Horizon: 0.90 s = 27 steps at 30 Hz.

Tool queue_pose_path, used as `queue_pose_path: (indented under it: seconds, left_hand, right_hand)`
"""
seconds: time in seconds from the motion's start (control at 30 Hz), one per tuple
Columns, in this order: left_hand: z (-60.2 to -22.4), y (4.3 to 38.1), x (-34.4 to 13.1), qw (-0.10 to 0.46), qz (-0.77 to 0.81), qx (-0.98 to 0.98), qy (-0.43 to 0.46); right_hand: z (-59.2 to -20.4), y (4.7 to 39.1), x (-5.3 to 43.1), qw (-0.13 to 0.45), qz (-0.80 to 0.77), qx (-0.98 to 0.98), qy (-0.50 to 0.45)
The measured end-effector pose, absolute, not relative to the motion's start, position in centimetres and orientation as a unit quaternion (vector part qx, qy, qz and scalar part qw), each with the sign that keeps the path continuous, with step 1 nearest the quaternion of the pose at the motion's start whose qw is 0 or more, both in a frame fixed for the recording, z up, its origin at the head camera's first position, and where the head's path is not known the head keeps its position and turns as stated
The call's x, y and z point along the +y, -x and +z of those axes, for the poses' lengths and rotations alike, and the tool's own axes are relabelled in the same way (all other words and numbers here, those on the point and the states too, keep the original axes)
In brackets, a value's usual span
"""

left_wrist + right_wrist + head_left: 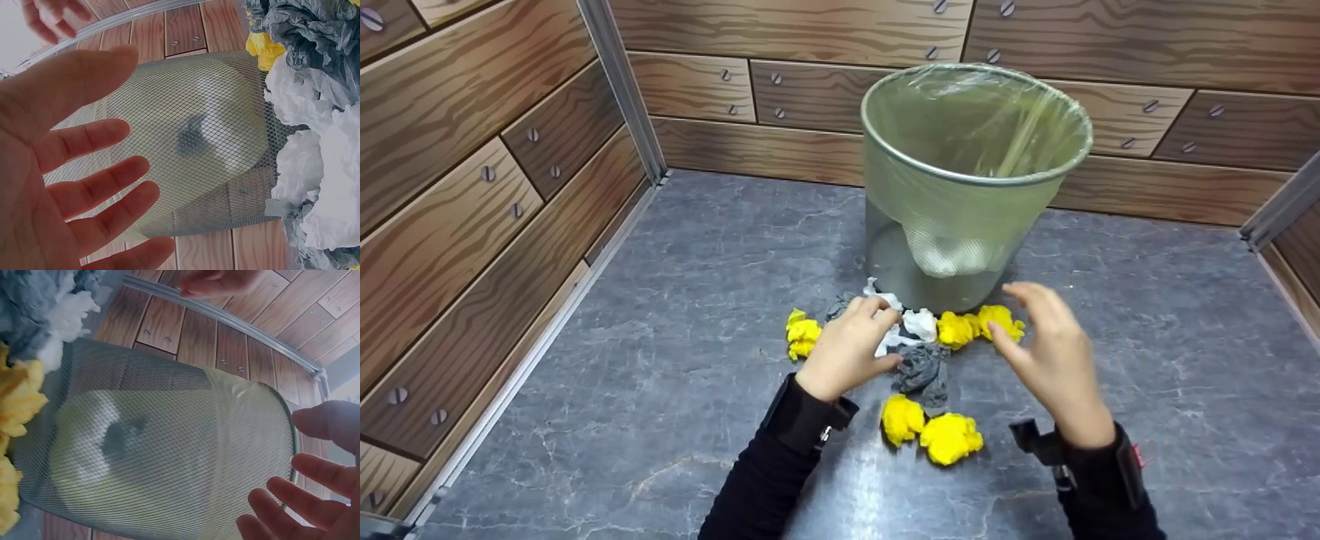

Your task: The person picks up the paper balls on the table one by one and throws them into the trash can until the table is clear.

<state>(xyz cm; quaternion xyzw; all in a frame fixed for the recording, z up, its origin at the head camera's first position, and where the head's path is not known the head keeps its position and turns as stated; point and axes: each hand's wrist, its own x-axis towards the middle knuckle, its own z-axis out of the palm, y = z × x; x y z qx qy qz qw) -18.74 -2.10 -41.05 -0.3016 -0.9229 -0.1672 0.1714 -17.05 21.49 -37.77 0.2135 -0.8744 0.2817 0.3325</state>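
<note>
My left hand (851, 341) hovers over the left part of a cluster of crumpled paper balls, fingers spread and holding nothing. To the right, my right hand (1050, 352) hangs beside the yellow paper balls (997, 322), its fingers apart and free. White paper balls (919, 324) and a grey paper ball (921, 367) lie between the hands. Nearer to me are two more yellow paper balls (951, 438); another yellow ball (802, 334) sits left of my left hand. Both wrist views show relaxed fingers in front of the mesh bin (185, 140).
Behind the paper stands the wire mesh bin (885, 255), lined with a translucent yellowish bag (990, 202) with something pale and dark at its bottom. Wood-patterned walls (697, 150) enclose the grey marbled floor (660, 375) at the back and sides.
</note>
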Motion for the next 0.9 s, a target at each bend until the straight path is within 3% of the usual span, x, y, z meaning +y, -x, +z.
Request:
queue_pose_path:
  seconds: [0.23, 0.57, 0.73, 0.9]
  left_hand:
    - [-41.1, 18.7, -2.2, 0.171, -0.171, -0.923, 0.301]
    - [-41.3, 19.2, -2.7, 0.185, -0.178, -0.918, 0.3]
    - [-41.7, 20.1, -3.9, 0.199, -0.164, -0.93, 0.262]
    - [-42.4, 21.1, -5.6, 0.168, -0.164, -0.951, 0.202]
  right_hand:
    - [-38.8, 16.8, 22.0, 0.293, 0.276, -0.894, -0.198]
    - [-38.8, 16.7, 22.1, 0.289, 0.271, -0.899, -0.185]
    - [-38.9, 16.8, 21.9, 0.285, 0.266, -0.901, -0.19]
    - [-39.1, 16.7, 21.7, 0.278, 0.267, -0.903, -0.193]
